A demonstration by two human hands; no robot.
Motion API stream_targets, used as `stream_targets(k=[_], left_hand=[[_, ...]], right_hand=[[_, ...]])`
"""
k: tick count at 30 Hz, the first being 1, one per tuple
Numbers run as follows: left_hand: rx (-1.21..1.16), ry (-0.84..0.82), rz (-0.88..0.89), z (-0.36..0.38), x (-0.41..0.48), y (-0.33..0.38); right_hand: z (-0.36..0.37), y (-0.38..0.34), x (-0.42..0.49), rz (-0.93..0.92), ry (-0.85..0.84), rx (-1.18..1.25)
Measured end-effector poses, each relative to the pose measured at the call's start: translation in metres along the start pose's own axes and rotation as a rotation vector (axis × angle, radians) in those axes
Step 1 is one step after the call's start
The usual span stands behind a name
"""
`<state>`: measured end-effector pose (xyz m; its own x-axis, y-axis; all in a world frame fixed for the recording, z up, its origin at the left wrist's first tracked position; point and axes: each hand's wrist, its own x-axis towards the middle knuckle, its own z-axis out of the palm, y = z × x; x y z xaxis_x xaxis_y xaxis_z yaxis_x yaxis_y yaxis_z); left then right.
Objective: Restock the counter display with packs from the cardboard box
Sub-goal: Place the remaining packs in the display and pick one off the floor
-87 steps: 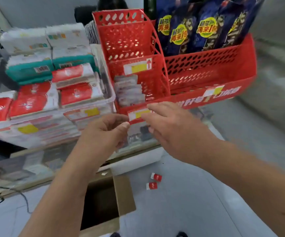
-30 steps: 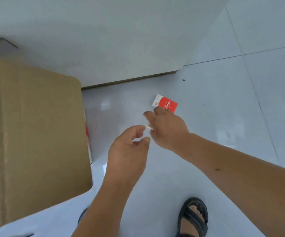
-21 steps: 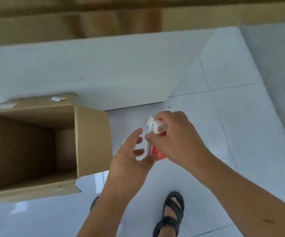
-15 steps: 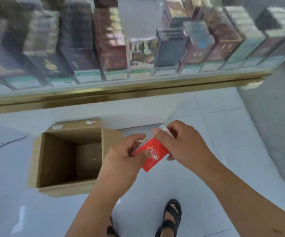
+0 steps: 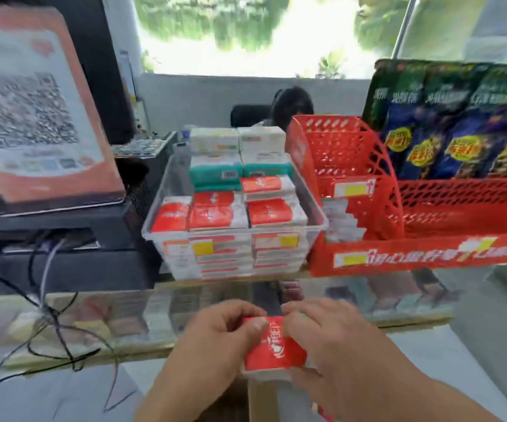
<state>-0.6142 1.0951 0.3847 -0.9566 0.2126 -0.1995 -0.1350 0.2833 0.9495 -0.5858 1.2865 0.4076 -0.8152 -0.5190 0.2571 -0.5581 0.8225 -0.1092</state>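
Shop counter seen from the customer side, with a bright window (image 5: 261,32) and blurred greenery behind it. On the glass counter (image 5: 94,315) stood a clear plastic bin (image 5: 171,178) stacked with red-and-white packs (image 5: 212,216) at the front and teal packs (image 5: 215,175) behind them. Just to the right of the bin stood a red display rack (image 5: 428,254) of perforated plastic, with dark blue snack bags (image 5: 459,147) upright in its rear tier. At the left, an orange-framed QR-code sign (image 5: 33,117) leaned on a black stand, with loose cables (image 5: 48,315) trailing below it.

The red pack (image 5: 273,345) was held low in the centre of the view, in front of the counter edge and above the flap of the cardboard box (image 5: 262,402). Its broad red face, carrying white script, was turned up toward the camera, and a white edge showed along its near side. The script ran roughly from the wearer toward the counter, leaning slightly; the long axis appeared to follow it, though fingertips covered the far end.

Both hands gripped the pack. The left hand (image 5: 215,339) pinched its upper left corner, thumb on the red face. The right hand (image 5: 337,345) curled over the far right edge, with the thumb under the near right corner.
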Motion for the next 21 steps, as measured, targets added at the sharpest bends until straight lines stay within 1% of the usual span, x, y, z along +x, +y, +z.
stream_targets(k=[4,6,7,10,12,14,16,21], left_hand=[[-0.029,-0.006,0.039,-0.023,0.0,0.04],[-0.057,0.016,0.048,-0.029,0.005,0.056],[-0.072,0.041,0.056,-0.031,0.009,0.063],[-0.115,0.152,0.086,-0.036,0.018,0.083],[-0.077,0.242,0.11,-0.042,0.023,0.089],[-0.032,0.292,0.117,-0.045,0.027,0.094],[0.008,0.3,0.113,-0.046,0.031,0.099],[0.035,0.319,0.101,-0.039,0.047,0.103]], right_hand=[[-0.038,-0.01,0.031,-0.087,-0.031,-0.069],[-0.052,-0.005,0.042,-0.133,-0.046,-0.143],[-0.059,0.001,0.049,-0.14,-0.056,-0.176],[-0.078,0.024,0.071,-0.09,-0.123,-0.169],[-0.085,0.047,0.09,-0.093,-0.109,-0.218],[-0.086,0.067,0.112,-0.086,-0.113,-0.25],[-0.081,0.083,0.131,-0.063,-0.139,-0.245],[-0.056,0.109,0.154,-0.093,-0.175,-0.25]])
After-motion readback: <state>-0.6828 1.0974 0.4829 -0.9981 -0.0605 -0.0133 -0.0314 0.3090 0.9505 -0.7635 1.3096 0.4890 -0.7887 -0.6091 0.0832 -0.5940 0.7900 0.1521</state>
